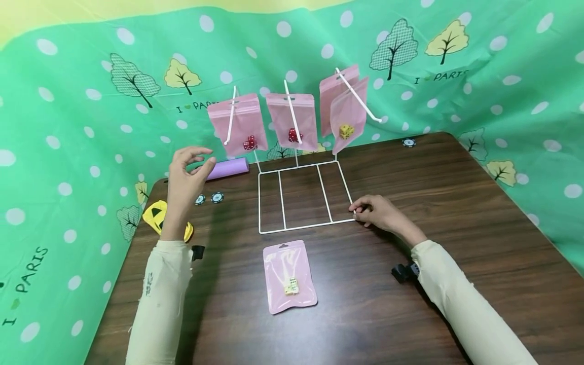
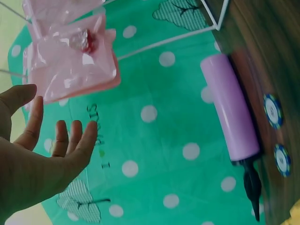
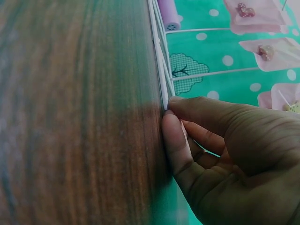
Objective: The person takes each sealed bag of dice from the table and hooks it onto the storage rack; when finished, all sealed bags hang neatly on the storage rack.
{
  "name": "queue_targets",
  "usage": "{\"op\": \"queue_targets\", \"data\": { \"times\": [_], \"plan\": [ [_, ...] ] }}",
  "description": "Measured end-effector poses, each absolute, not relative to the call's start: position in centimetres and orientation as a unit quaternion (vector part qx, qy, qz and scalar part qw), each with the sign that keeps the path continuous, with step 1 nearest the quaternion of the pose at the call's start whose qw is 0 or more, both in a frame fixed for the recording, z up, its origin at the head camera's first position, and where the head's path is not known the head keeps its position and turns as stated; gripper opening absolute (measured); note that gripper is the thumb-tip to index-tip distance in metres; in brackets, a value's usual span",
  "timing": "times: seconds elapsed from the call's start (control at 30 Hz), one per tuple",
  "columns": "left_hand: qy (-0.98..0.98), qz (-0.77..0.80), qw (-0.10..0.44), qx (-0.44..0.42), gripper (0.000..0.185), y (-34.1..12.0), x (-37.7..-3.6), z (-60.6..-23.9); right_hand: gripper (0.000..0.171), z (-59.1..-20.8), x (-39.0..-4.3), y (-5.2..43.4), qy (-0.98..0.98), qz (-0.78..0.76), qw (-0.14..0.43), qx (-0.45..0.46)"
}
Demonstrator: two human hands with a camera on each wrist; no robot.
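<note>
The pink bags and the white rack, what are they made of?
The pink bags look like thin glossy plastic: they crinkle, shine, and the dice show through. The white rack seems to be thin metal wire with a smooth white coating, though it could be plastic; the right hand pinches its corner.

A dark wood-grain table point(image 1: 456, 213) fills the foreground; behind and to both sides of it hangs a green cloth point(image 1: 82, 111) printed with white dots, hatched and yellow trees and the words "I PARIS", draped down past the table's edges. Above the cloth's top edge a strip of pale yellow wall point(image 1: 68, 15) shows; the light is even and soft.
</note>
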State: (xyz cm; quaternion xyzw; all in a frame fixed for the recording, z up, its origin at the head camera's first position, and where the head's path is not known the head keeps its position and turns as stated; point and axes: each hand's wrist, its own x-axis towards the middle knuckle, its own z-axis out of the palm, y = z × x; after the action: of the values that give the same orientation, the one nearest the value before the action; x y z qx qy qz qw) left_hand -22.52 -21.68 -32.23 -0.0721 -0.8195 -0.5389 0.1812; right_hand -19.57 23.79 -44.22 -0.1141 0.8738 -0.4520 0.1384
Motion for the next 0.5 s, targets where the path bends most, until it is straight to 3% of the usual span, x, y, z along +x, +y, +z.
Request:
{"op": "queue_targets", "data": {
  "times": [0.23,0.5],
  "plan": [
    [-0.814,-0.556,0.163,-0.033,0.027,-24.2,-20.0,-33.2,0.023,-44.4,-19.8,23.8,0.877,-0.445,0.144,-0.112],
    [-0.837,-0.543,0.058,-0.032,0.038,-24.3,-16.7,-34.6,0.024,-44.0,-20.0,23.6,0.881,-0.435,0.148,-0.11]
  ]
}}
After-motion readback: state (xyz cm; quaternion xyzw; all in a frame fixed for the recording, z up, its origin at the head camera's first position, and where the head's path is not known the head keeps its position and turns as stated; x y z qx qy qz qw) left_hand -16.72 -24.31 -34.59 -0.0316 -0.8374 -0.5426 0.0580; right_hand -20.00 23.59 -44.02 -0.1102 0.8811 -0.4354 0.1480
